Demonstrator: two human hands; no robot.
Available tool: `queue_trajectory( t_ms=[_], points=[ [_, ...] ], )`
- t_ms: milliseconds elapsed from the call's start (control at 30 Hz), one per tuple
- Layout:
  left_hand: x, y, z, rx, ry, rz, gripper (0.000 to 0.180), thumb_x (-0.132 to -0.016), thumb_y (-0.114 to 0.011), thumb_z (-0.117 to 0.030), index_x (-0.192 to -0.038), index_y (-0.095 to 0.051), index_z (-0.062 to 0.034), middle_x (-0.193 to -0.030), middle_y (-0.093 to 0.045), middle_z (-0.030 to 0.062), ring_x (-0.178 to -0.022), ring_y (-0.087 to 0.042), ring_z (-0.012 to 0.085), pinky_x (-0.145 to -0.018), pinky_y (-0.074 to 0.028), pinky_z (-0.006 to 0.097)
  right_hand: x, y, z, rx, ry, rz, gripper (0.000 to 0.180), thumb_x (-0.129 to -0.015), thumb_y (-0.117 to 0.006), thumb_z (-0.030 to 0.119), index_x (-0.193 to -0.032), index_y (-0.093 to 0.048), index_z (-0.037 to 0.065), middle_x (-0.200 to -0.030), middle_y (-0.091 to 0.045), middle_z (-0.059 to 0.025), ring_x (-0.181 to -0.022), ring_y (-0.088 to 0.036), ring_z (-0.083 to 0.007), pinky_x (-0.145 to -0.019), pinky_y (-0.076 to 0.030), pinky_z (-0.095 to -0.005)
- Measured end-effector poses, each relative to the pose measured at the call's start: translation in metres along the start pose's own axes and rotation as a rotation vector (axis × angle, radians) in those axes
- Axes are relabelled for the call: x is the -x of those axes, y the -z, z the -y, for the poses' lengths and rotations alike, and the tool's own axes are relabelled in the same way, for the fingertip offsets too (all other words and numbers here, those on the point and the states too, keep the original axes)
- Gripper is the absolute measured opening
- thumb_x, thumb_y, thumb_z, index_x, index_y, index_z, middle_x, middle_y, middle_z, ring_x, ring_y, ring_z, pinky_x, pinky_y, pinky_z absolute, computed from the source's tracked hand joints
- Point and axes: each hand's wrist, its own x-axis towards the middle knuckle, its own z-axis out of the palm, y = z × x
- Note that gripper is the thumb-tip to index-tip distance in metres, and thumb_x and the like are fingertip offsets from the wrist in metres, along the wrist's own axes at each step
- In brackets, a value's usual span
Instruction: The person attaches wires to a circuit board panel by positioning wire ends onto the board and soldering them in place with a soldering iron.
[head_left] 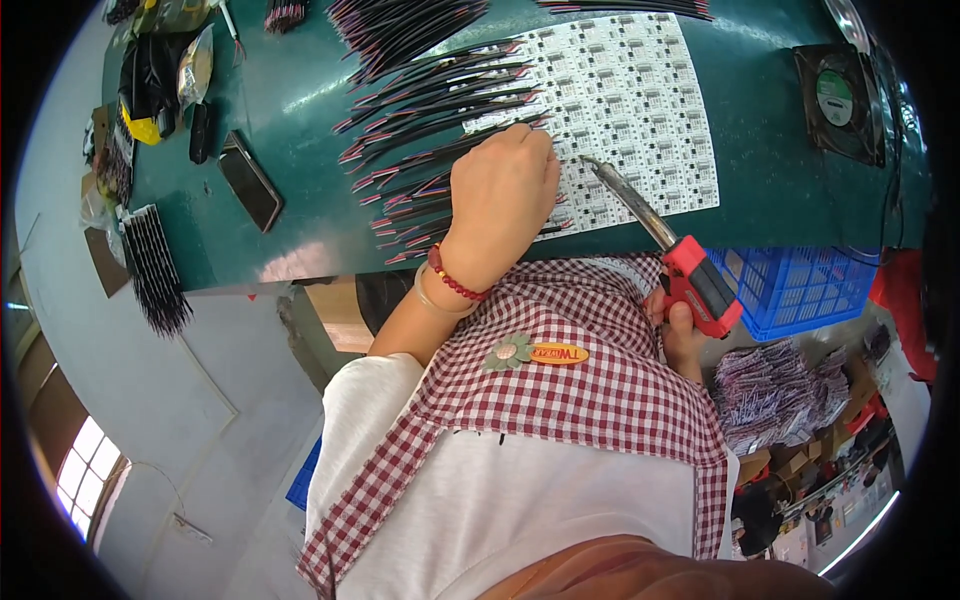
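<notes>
Left hand (505, 185) is near the middle of the frame, fingers curled down over the black wires (430, 155); I cannot tell if it pinches one. Right hand (682, 335), right of the middle, is wrapped around the red and black soldering tool (690, 270). Its tip points at the white board sheet (630, 100), upper middle, on the green table (750, 200).

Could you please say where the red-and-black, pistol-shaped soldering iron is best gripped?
Likely by its red-and-black plastic handle, from the wearer's side, as the right hand does: the handle lies nearer the body; the metal barrel points away.
</notes>
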Motion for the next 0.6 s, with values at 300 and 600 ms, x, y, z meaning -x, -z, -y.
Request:
queue_trajectory(
  t_ms=[300,600],
  points=[
    [-0.0012,0.0006,-0.0008,-0.010,0.002,0.018,0.010,-0.077,-0.063,-0.008,-0.070,-0.058,-0.0029,-0.070,-0.059,0.0110,-0.065,-0.060,0.0309,-0.056,-0.047,0.040,-0.0035,-0.0015,-0.0045,0.139,-0.012,0.018,0.039,-0.090,-0.061,0.037,-0.096,-0.056,0.000,-0.072,-0.054,-0.0031,-0.060,-0.048,-0.0101,-0.054,-0.037,-0.0245],
    [-0.0050,0.0038,-0.0022,-0.044,-0.011,0.084,0.010,-0.078,-0.061,-0.008,-0.070,-0.058,-0.0021,-0.071,-0.058,0.0126,-0.069,-0.061,0.0311,-0.060,-0.049,0.041,-0.0023,-0.0003,-0.0051,0.242,0.038,0.005,0.041,-0.090,-0.059,0.042,-0.082,-0.055,0.001,-0.068,-0.053,-0.0043,-0.057,-0.048,-0.0105,-0.052,-0.036,-0.0235]
  ],
)
